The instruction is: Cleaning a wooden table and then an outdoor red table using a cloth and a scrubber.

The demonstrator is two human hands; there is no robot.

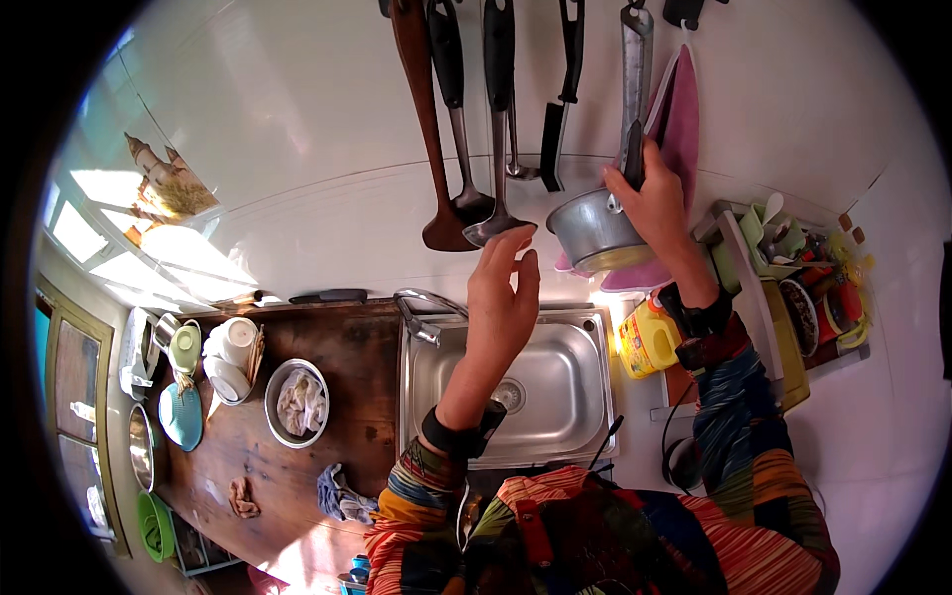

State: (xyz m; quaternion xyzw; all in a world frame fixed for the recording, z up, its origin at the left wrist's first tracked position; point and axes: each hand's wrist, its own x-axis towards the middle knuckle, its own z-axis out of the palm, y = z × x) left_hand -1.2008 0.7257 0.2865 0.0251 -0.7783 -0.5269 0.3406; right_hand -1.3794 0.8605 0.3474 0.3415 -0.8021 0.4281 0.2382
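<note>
My right hand (654, 203) is closed round the short black handle (634, 149) at the rim of a small metal saucepan (593, 230). The pan is tilted against the white wall, and a flat silver handle hanging from a hook runs down behind the black one. To the left, my left hand (503, 297) is raised over the sink, thumb apart from the fingers, holding nothing. Its fingertips reach the lower edge of a hanging metal ladle (498, 226); whether they touch it I cannot tell. A pink cloth (679, 114) hangs behind the pan.
A wooden spatula (416, 109) and other utensils hang beside the ladle. Below are a steel sink (570, 397) with a tap (421, 327) and a yellow jug (647, 342). A crowded rack (769, 288) stands right. On the wooden counter (238, 451) sit a bowl (296, 436) of cloth and stacked dishes.
</note>
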